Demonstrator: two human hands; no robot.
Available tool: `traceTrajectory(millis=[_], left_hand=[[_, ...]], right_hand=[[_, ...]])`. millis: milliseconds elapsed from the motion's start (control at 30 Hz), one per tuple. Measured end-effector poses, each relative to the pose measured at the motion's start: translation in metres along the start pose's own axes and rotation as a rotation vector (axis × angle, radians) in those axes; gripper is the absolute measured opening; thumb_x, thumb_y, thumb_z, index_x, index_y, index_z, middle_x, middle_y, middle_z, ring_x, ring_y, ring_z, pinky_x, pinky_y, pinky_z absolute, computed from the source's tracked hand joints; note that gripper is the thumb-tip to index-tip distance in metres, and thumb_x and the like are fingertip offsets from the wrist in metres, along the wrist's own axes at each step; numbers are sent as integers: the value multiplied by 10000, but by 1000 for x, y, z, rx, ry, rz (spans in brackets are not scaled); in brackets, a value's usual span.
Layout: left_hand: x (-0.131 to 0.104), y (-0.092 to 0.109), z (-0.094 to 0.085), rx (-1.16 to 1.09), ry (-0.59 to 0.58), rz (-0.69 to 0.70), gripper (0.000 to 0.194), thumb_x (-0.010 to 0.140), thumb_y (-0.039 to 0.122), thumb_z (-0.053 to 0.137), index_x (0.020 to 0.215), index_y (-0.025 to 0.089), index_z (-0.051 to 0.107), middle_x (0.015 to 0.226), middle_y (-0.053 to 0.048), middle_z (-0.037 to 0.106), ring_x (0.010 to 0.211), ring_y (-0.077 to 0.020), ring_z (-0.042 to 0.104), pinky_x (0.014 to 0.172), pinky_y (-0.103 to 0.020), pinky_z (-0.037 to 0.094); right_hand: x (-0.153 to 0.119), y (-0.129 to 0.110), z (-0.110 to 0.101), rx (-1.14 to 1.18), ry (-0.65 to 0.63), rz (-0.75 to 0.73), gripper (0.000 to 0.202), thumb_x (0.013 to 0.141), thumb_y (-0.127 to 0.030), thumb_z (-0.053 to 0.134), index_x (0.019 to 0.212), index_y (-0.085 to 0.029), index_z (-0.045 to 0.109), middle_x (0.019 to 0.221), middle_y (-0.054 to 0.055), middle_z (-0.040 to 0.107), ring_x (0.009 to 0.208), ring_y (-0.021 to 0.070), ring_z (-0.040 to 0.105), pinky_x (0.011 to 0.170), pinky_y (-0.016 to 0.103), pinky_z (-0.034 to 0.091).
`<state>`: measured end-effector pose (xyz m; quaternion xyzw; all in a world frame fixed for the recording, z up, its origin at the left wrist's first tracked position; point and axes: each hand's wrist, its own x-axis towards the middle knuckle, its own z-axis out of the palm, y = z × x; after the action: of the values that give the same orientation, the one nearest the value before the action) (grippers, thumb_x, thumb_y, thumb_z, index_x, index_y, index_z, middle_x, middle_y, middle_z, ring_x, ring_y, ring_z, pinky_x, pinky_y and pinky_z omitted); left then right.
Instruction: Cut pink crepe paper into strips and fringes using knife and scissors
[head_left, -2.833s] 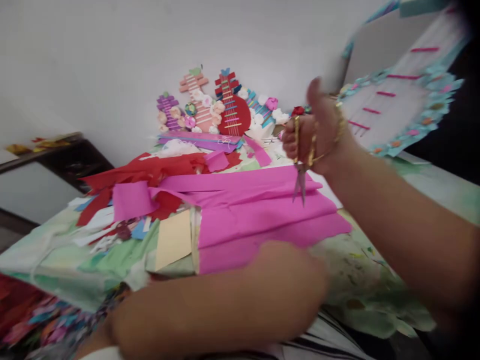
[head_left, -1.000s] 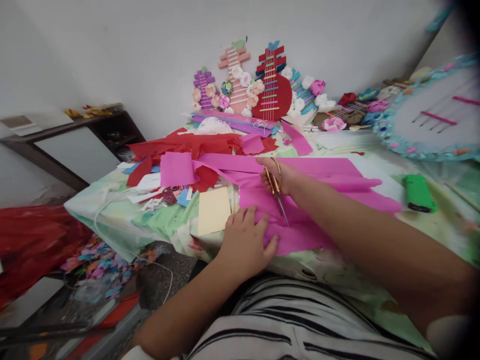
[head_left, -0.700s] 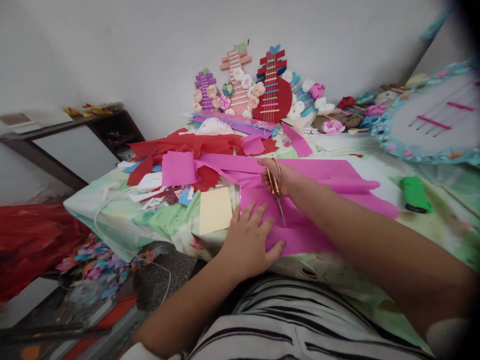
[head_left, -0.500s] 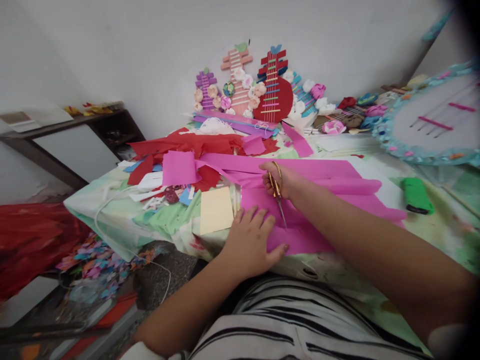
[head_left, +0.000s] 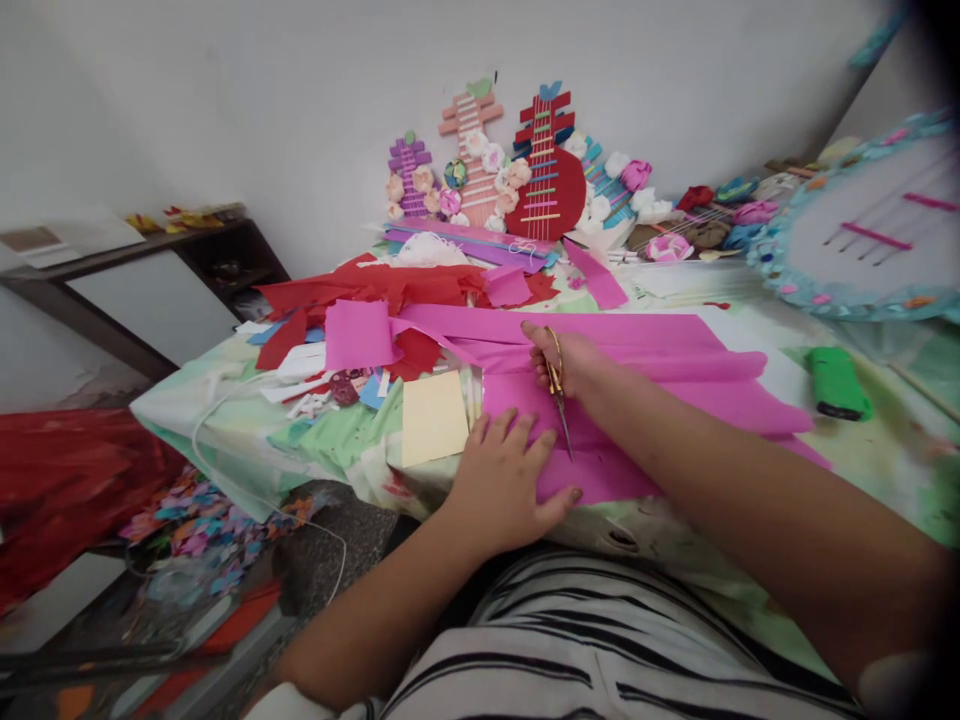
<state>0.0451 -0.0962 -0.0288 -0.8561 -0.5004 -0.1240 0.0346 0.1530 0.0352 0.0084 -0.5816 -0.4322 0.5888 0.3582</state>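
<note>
A wide sheet of bright pink crepe paper (head_left: pixel 660 345) lies across the table in front of me, with folds running through it. My left hand (head_left: pixel 504 475) rests flat on its near left part, fingers spread. Gold-handled scissors (head_left: pixel 557 395) are in my right hand (head_left: pixel 566 362), which is closed round the handles. Their blades look closed and point down toward me, the tip on or just over the paper, right of my left hand. A pale yellow square of paper (head_left: pixel 433 418) lies left of my left hand. A smaller pink piece (head_left: pixel 358 335) lies further left.
Red paper scraps (head_left: pixel 360 285) spread behind the pink sheet. Paper-flower lute decorations (head_left: pixel 551 190) lean on the wall. A green object (head_left: pixel 838 383) lies at right, near a blue-rimmed decorated panel (head_left: pixel 862 240). A white cable (head_left: pixel 196 430) hangs over the table's left edge.
Almost nothing differs. The camera view has shifted slightly, while both hands and the scissors keep nearly the same place on the pink paper.
</note>
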Motion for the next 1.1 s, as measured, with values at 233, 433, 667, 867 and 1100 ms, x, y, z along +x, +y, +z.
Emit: traceTrajectory(millis=[233, 433, 667, 867, 1100], left_hand=[[0, 0, 1, 12, -6, 4, 633, 761, 599, 357, 1229, 179, 426, 1285, -110, 425, 1193, -296, 327, 1008, -489, 188], [-1, 0, 3, 26, -10, 14, 699, 750, 635, 326, 1268, 168, 384, 1300, -128, 404, 1204, -310, 307, 1006, -502, 178], [0, -1, 3, 43, -26, 25, 760, 735, 671, 304, 1292, 156, 353, 1307, -141, 391, 1211, -322, 294, 1003, -514, 164], [0, 0, 3, 45, -25, 26, 773, 735, 674, 300, 1287, 137, 358, 1309, -145, 389, 1214, -319, 290, 1006, -508, 162], [0, 0, 4, 34, -31, 18, 803, 729, 681, 296, 1294, 111, 334, 1317, -151, 378, 1220, -320, 280, 1013, -510, 144]], right_hand=[[4, 3, 0, 13, 54, 15, 411, 809, -475, 406, 529, -178, 350, 347, -50, 333, 298, 44, 295, 312, 178, 265], [3, 2, 0, 13, 72, 28, 415, 813, -466, 403, 521, -177, 344, 346, -51, 332, 292, 39, 291, 318, 179, 266], [4, 2, 0, 27, 63, 29, 411, 775, -495, 454, 532, -180, 354, 345, -51, 338, 298, 44, 295, 313, 179, 261], [4, 2, -2, 83, 73, 20, 344, 769, -442, 465, 565, -181, 374, 353, -54, 337, 305, 49, 305, 306, 176, 269], [-2, -1, -2, 95, 32, 72, 348, 752, -490, 433, 589, -188, 375, 369, -46, 330, 311, 61, 289, 294, 193, 253]])
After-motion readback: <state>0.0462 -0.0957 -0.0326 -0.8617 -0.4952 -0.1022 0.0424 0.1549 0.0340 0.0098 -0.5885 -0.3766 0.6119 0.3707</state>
